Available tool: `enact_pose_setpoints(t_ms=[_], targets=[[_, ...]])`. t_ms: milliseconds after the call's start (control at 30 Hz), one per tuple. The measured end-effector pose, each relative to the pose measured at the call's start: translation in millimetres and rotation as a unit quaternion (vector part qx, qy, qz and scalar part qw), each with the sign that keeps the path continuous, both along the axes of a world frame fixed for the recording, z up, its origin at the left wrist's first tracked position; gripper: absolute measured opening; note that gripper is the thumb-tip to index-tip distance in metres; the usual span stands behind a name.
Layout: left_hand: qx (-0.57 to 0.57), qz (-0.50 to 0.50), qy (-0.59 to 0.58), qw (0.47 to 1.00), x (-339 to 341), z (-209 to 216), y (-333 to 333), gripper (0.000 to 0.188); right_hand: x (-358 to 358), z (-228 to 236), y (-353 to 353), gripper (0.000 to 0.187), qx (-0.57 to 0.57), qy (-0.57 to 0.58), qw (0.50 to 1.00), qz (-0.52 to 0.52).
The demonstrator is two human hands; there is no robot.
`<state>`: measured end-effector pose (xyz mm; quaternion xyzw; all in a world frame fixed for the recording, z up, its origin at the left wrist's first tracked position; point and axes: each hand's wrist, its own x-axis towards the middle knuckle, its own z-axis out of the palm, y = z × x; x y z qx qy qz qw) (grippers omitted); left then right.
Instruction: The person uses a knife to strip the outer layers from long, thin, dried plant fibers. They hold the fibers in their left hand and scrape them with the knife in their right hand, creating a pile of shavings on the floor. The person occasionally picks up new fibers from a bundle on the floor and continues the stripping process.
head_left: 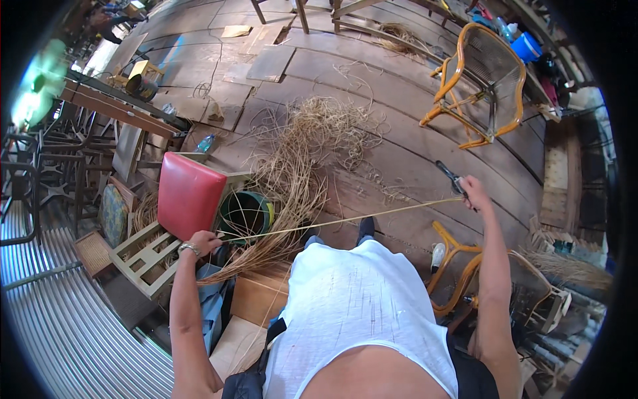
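Observation:
A long, thin tan cane strand (352, 218) stretches nearly straight across in front of my body. My left hand (205, 244), with a watch on its wrist, is closed on the strand's left part beside a red-cushioned chair. Out to the right, my right hand (475, 193) is closed around a dark hand tool (448, 174); the strand's other end meets this hand. Whether the tool is pliers or shears I cannot tell. A large loose bundle of cane strands (292, 179) spreads over the floor between my hands and passes under the held strand.
The chair with a red cushion (189, 193) lies tipped at left, against a dark green bucket (247, 211). A rattan-framed chair (488, 86) stands far right, another curved rattan frame (458, 266) near right. Corrugated metal sheeting (73, 312) fills the lower left.

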<state>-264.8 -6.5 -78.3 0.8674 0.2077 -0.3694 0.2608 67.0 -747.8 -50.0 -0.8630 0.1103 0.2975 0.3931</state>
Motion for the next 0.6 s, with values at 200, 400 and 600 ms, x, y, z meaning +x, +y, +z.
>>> enact_pose_setpoints(t_ms=[200,400,600], targets=[[0.22,-0.015,-0.042,0.974,31.8,15.4,29.4,0.027,-24.9,-0.6,-24.2,0.027,0.035,-0.013,0.998,-0.042],[0.535,0.052,-0.408,0.738,112.1,-10.3,-14.0,0.026,-66.2,-18.7,35.4,0.026,0.209,0.063,0.948,-0.231],[-0.106,-0.077,-0.311,0.941,160.7,-27.8,-263.4,0.062,-120.5,-78.8,164.9,0.031,0.488,0.309,0.728,-0.37]])
